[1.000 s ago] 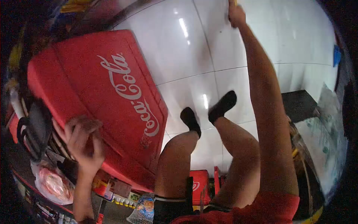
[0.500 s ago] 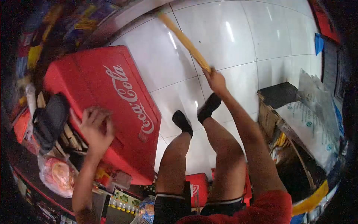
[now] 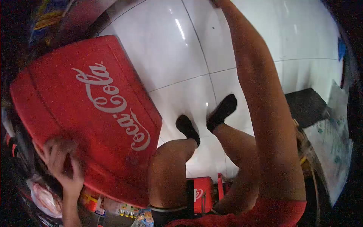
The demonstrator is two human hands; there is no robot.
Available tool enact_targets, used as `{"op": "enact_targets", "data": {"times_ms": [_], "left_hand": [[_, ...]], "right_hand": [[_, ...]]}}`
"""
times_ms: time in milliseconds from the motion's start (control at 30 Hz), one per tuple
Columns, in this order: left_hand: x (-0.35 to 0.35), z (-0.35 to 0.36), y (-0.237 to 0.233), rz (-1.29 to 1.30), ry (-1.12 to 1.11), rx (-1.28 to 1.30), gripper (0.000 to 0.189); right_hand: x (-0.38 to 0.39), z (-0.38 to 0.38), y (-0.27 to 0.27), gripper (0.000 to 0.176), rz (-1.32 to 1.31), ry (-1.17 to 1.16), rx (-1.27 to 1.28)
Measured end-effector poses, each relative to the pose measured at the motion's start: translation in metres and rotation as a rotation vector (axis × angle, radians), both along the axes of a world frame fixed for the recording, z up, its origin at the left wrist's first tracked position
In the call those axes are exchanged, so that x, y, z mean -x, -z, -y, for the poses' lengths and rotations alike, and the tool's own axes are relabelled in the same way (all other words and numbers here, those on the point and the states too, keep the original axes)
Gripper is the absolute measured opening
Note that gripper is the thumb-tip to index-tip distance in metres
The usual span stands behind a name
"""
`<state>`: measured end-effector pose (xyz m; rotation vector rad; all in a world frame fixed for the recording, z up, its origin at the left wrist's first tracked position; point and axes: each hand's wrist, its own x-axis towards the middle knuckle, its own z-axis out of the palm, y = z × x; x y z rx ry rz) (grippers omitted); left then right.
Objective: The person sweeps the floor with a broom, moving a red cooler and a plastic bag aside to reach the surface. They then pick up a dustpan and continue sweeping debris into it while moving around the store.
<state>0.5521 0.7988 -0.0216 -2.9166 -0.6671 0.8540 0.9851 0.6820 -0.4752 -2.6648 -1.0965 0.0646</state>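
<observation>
A red cooler box [image 3: 75, 113] with white Coca-Cola lettering fills the left side. My left hand [image 3: 62, 160] is at its near left edge, fingers spread and slightly curled over the red surface, somewhat blurred. Nothing shows in that hand. My right arm stretches forward across the view, and only part of my right hand [image 3: 217, 3] appears at the top edge. Its fingers are mostly cut off, so I cannot tell what it holds; the yellow stick seen earlier is out of view.
Both feet, in dark socks, are on the white tiled floor [image 3: 170, 83]. At the right lie a dark flat-topped box [image 3: 306, 106] and a plastic sheet [image 3: 329, 140]. A smaller red Coca-Cola item [image 3: 202, 195] stands between my legs. Plastic-wrapped goods [image 3: 45, 198] sit at lower left.
My right hand has reached forward to the top edge, taking the yellow stick out of view. My left hand appears lower and further left. The view has shifted, so the cooler looks larger.
</observation>
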Motion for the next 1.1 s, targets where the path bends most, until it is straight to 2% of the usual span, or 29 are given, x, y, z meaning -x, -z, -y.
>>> {"op": "enact_targets", "data": {"times_ms": [33,67,100,167,233,267,300,333,367,400,433,467,567,633,700,733,800,900,967,1033,1100], "left_hand": [[-0.008,0.002,0.001,-0.003,0.092,0.002,0.020],[-0.012,0.006,0.004,0.166,0.117,-0.030,0.019],[-0.017,0.008,0.005,0.187,0.115,-0.013,0.019],[-0.024,0.009,0.003,0.335,0.140,0.007,0.013],[-0.020,0.005,0.001,0.413,0.150,0.035,0.012],[-0.019,0.005,-0.001,0.422,0.098,0.059,0.011],[-0.017,0.005,-0.004,0.430,0.047,0.087,0.010],[-0.015,0.005,-0.005,0.442,0.051,0.087,0.010],[-0.014,0.005,-0.006,0.464,0.037,0.096,0.009],[-0.016,0.004,-0.006,0.479,0.021,0.105,0.009],[-0.017,0.003,-0.008,0.488,0.025,0.102,0.009],[-0.018,0.004,-0.011,0.499,0.020,0.128,0.009],[-0.017,0.007,-0.015,0.507,0.026,0.143,0.009],[-0.017,0.005,-0.015,0.506,0.034,0.121,0.009],[-0.014,0.005,-0.014,0.517,0.038,0.117,0.010],[-0.014,0.005,-0.014,0.510,0.043,0.113,0.010],[-0.014,0.005,-0.014,0.536,0.025,0.134,0.010],[-0.013,0.007,-0.008,0.527,0.040,0.138,0.008],[-0.014,0.003,-0.011,0.522,0.059,0.108,0.008],[-0.017,0.007,-0.014,0.481,0.022,0.113,0.006],[-0.018,0.008,-0.012,0.512,0.051,0.105,0.006]], "right_hand": [[0.000,0.026,-0.002,0.022,-0.138,0.283,-0.014],[0.009,0.052,-0.006,0.057,-0.671,0.574,-0.129],[0.045,0.081,-0.051,0.051,-0.397,0.172,0.032],[0.102,0.119,-0.107,0.043,-0.538,0.312,0.093],[0.166,0.172,-0.131,0.035,-0.481,0.221,0.146],[0.193,0.184,-0.169,0.039,-0.730,0.450,-0.051],[0.210,0.190,-0.216,0.055,-1.159,0.926,-0.126],[0.221,0.194,-0.272,0.062,-1.124,0.914,-0.060],[0.246,0.223,-0.263,0.060,-0.953,0.857,-0.185],[0.259,0.236,-0.280,0.044,-1.028,0.862,-0.334],[0.263,0.232,-0.335,0.040,-1.082,0.920,-0.333],[0.266,0.225,-0.394,0.041,-1.133,0.981,-0.330],[0.290,0.237,-0.454,0.042,-1.126,0.854,-0.272],[0.319,0.236,-0.438,0.046,-1.114,0.552,-0.420],[0.305,0.196,-0.473,0.055,-1.355,0.483,-0.231],[0.307,0.185,-0.461,0.057,-1.216,0.426,-0.061],[0.303,0.161,-0.429,0.058,-1.069,0.165,-0.059],[0.299,0.146,-0.355,0.059,-0.919,-0.014,-0.303],[0.279,0.151,-0.362,0.055,-1.541,0.502,-0.281],[0.262,0.187,-0.365,0.052,-1.489,0.688,-0.476],[0.237,0.256,-0.354,0.053,-1.271,0.598,-0.368]]}}
